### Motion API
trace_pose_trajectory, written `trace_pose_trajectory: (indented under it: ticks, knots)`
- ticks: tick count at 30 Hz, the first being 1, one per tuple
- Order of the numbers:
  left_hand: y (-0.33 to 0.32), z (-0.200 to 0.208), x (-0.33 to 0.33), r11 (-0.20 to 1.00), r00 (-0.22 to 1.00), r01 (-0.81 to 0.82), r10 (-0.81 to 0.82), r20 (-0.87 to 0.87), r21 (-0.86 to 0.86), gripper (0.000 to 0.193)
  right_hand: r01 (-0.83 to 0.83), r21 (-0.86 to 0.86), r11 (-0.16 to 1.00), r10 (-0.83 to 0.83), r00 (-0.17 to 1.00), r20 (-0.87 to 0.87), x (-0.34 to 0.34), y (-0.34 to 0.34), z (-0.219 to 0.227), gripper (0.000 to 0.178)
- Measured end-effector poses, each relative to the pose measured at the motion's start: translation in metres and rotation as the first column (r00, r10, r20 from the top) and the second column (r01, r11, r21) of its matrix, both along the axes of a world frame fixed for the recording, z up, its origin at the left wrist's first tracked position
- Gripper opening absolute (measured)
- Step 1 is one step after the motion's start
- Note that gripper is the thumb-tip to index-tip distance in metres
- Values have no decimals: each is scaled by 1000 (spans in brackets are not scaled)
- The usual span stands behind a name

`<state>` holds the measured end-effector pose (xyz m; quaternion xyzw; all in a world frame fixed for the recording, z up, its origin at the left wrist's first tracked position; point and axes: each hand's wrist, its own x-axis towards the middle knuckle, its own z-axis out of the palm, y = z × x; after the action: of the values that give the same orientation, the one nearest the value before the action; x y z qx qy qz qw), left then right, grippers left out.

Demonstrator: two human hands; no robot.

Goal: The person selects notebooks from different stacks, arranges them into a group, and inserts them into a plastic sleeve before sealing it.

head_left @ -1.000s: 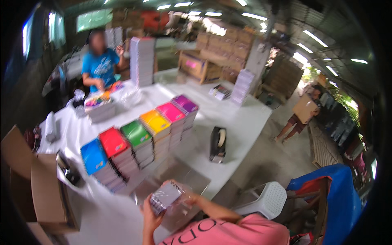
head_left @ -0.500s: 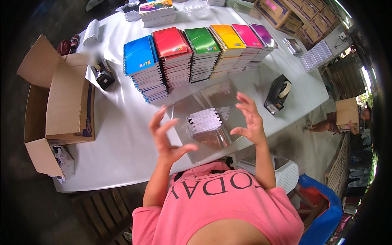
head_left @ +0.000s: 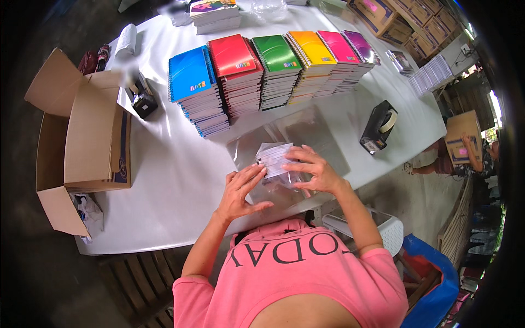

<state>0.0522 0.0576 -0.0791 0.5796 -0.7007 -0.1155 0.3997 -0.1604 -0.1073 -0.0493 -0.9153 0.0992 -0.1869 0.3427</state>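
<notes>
A small white bundle, layered like paper edges with dark marks at its left side, lies partly in clear film. Beneath it a clear plastic sheet spreads on the white table. My left hand touches the bundle's left edge with straight fingers, the thumb held apart. From the right, my right hand rests spread fingers on the bundle and film. Beyond stand stacks of spiral notebooks with blue, red, green, yellow, pink and purple covers.
A black tape dispenser sits to the right, another dispenser at left. An open carton stands at the left edge. Booklet stacks lie at the back. Off the right side, a person carries a cardboard box.
Both hands have come down and inward from above the plastic onto the bundle's two sides. At right, the person with the box has shifted.
</notes>
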Motion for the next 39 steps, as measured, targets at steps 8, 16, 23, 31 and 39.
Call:
trace_pose_trajectory:
  ticks: [8,16,23,31,39]
  knots:
    - [-35,46,5,947,926,173,-250,282,270,85,-143,-2,990,143,987,-68,10,-7,13,50]
    - [-26,69,1,910,798,95,-312,516,403,96,84,641,763,7,990,-138,25,-57,22,30]
    - [-32,78,5,902,774,126,-350,527,414,91,49,774,632,-338,916,217,77,-49,21,8]
    - [-56,66,15,892,795,219,-398,458,394,83,943,-145,-299,-879,-213,427,-158,-120,-43,37]
    - [-56,65,19,878,785,223,-419,455,424,96,525,761,-382,-860,99,-500,-192,-136,-39,31]
